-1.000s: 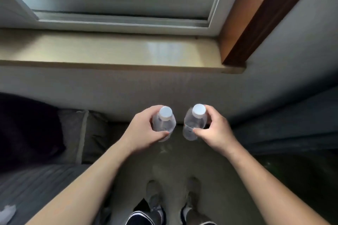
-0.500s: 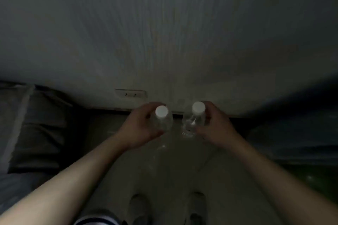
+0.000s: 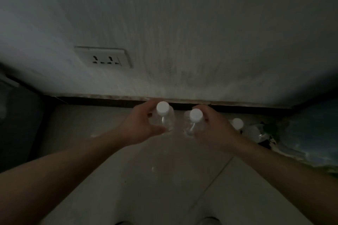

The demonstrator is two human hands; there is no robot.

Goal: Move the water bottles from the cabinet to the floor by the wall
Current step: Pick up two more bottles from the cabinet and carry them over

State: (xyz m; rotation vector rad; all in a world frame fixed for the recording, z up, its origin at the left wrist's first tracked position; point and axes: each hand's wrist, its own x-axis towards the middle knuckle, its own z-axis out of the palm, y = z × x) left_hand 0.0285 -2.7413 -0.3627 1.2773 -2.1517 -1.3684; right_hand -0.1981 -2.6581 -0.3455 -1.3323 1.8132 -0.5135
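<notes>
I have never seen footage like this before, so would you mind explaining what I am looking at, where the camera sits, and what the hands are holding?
There is no machine here: a person wears one wide-angle camera on the head, looking forward and down, so both bare arms reach in from the bottom. The left hand has its grip around a clear water bottle with a white cap, and the right hand holds a second bottle. Both are low over the pale tiled floor, close to the wall, which carries a power socket. A third capped bottle shows just beyond the right hand. The picture is too dim to tell whether the held bottles touch the floor.
</notes>
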